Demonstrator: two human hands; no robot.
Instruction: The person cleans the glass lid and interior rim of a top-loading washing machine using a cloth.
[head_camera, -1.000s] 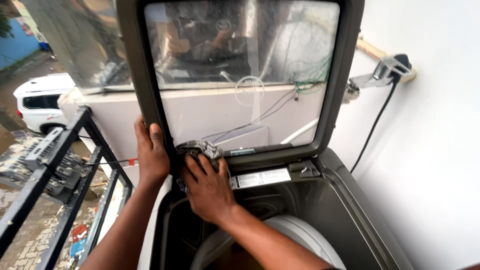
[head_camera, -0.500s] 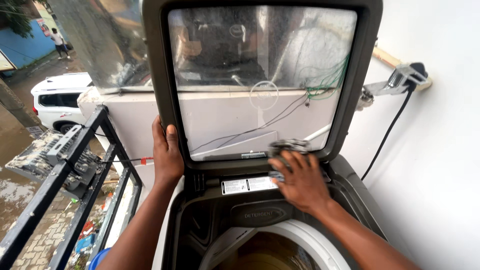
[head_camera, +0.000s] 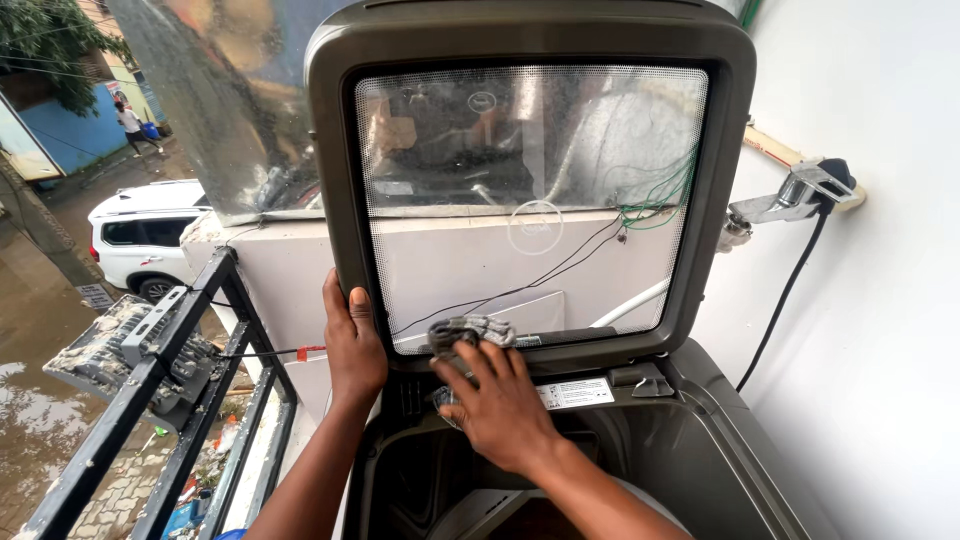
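a: start with the cloth (head_camera: 470, 332). where is it?

b: it's a grey, bunched rag, pressed against the bottom edge of the raised lid (head_camera: 535, 190) of a top-loading washing machine (head_camera: 700, 440), left of middle, right where the glass pane meets the dark frame.

a: so which step would you say this is?

b: wiping down the lid's lower frame, by my reading. the rag sits on the lower rail, and the rest of that rail lies bare to its right. a further stroke along it would want firm pressure and the lid kept from swinging.

a: what about the hands?

b: the right hand (head_camera: 497, 405) lies flat over the rag, fingers spread and pushing it into the frame, so it's pinned under the palm rather than gripped in a fist. the left hand (head_camera: 354, 345) is wrapped round the lid's left edge near the lower corner, closed on the frame, thumb on the front.

a: and around that?

b: below the lid there's a white label (head_camera: 578, 392) on the machine's rear panel. a white wall (head_camera: 880, 300) stands to the right, with a tap (head_camera: 790, 195) and a black hose hanging from it. to the left, a black metal railing (head_camera: 150, 400), and beyond it a white car (head_camera: 140, 235) on a wet street.
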